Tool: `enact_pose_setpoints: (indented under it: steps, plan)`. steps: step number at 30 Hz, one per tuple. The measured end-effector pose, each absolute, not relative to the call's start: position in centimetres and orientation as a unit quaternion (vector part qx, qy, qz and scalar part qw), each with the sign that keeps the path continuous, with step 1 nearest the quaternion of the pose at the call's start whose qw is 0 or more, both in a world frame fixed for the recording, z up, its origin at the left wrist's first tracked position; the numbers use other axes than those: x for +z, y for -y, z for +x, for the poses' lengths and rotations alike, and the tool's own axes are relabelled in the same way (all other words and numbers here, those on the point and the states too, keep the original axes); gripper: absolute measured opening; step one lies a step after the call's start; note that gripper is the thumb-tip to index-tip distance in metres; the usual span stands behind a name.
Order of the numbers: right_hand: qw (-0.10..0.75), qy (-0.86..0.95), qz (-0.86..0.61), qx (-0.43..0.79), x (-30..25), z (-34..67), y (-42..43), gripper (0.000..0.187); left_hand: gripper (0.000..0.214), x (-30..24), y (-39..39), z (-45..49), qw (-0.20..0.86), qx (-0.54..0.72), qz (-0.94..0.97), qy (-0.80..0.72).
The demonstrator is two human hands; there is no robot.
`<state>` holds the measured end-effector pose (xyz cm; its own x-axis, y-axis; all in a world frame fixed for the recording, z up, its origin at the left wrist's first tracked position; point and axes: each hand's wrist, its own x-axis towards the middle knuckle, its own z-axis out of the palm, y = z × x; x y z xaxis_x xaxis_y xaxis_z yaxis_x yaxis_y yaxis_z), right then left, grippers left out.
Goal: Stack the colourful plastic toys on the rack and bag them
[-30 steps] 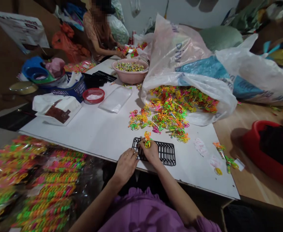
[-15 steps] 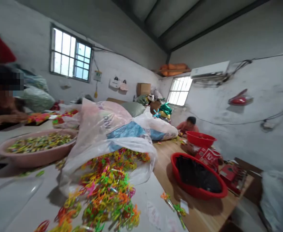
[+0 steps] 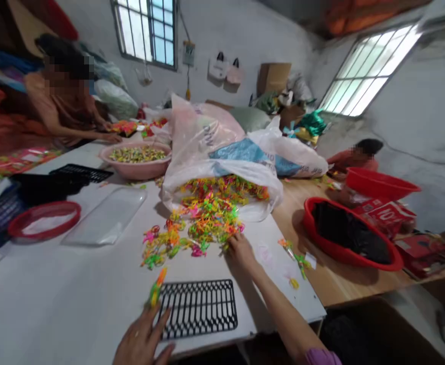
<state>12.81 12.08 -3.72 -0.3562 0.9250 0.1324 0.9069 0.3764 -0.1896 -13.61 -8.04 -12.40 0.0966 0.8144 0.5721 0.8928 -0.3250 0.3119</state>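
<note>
With the left hand point(image 3: 141, 335) spread loosely at the black rack's point(image 3: 198, 306) left end, the right hand point(image 3: 242, 252) should pinch one piece from the colourful pile's point(image 3: 205, 215) near edge, though whether it grasps anything is unclear.

A white table point(image 3: 74, 289) holds a black rack point(image 3: 197, 305) (slatted) and colourful trinkets point(image 3: 207, 220).

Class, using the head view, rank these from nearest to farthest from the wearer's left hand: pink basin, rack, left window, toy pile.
From the left hand:
1. Rack: just right, beside the fingers.
2. Toy pile: ahead and right, beyond the rack.
3. Pink basin: ahead, farther up the table.
4. Left window: in the wall behind everything else listed.
</note>
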Motion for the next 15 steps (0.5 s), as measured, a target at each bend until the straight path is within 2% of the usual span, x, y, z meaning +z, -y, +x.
enact_pose_setpoints:
  steps: [3, 6, 11, 15]
  plan:
    - [0.166, 0.824, -0.541, 0.029, -3.5, 13.4, -12.0, 0.020, 0.044, -12.3, 7.6, -13.6, 0.100, -0.216, -0.781, 0.577]
    - [0.239, 0.842, -0.484, -0.010, -3.2, 12.0, -10.9, 0.022, 0.038, -11.9, 6.4, -12.9, 0.119, -0.201, -0.774, 0.588]
    - [0.203, 0.936, -0.288, 0.017, -5.3, 9.8, -8.7, 0.025, 0.033, -10.7, 7.8, -11.1, 0.118, -0.174, -0.749, 0.629]
    - [0.215, 0.904, -0.362, 0.075, -5.5, 11.2, -7.5, 0.026, 0.034, -10.2, 10.1, -10.2, 0.105, -0.159, -0.744, 0.640]
